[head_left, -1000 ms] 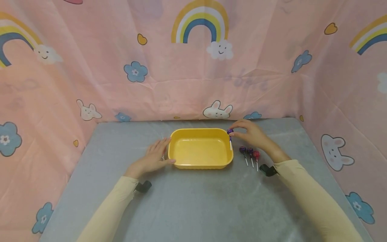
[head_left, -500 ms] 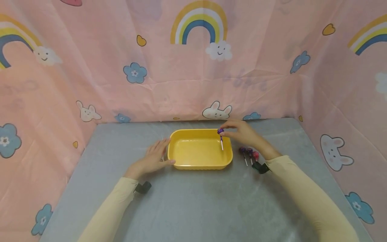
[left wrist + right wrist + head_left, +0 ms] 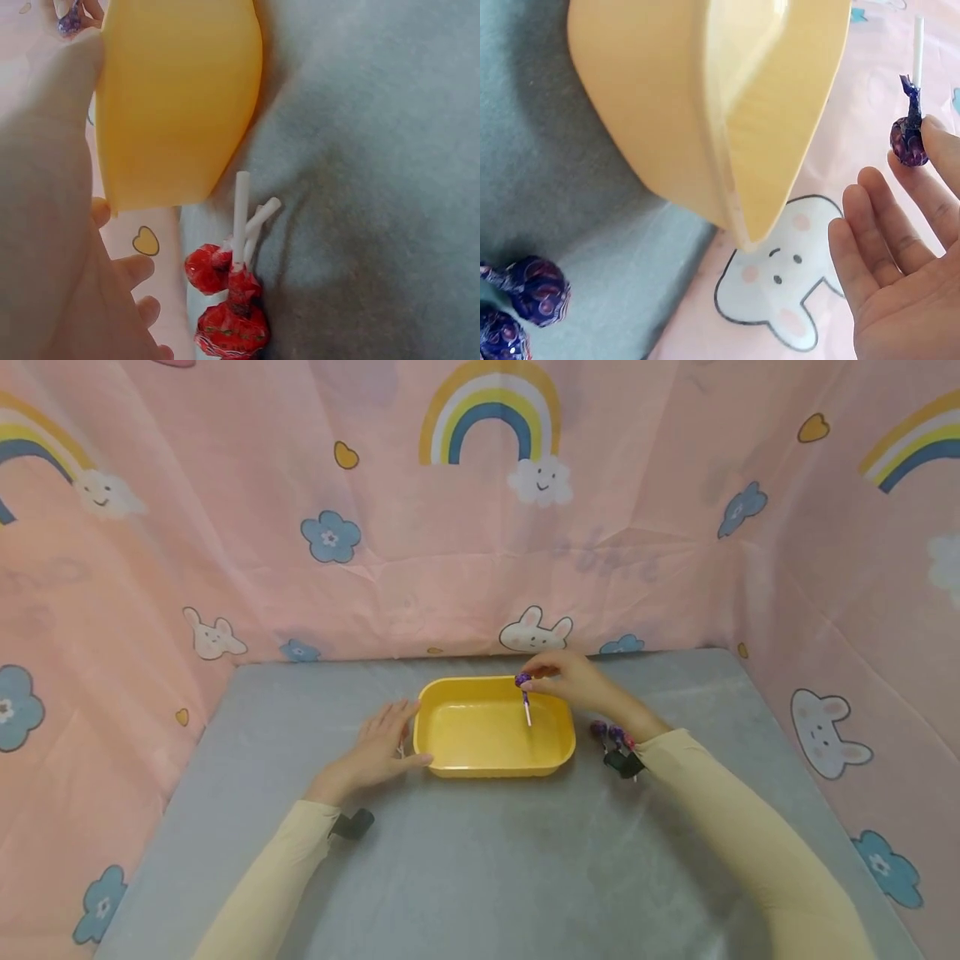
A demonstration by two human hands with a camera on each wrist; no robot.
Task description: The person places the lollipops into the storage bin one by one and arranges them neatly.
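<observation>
my right hand pinches purple lollipop over tray | left hand spread, tray's left | red lollipops there mostly hidden, head view

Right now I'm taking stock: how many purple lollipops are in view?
3: the first lollipop is pinched in the right fingers over the tray; a second lollipop and third lollipop lie on the table, right of the tray.
</observation>
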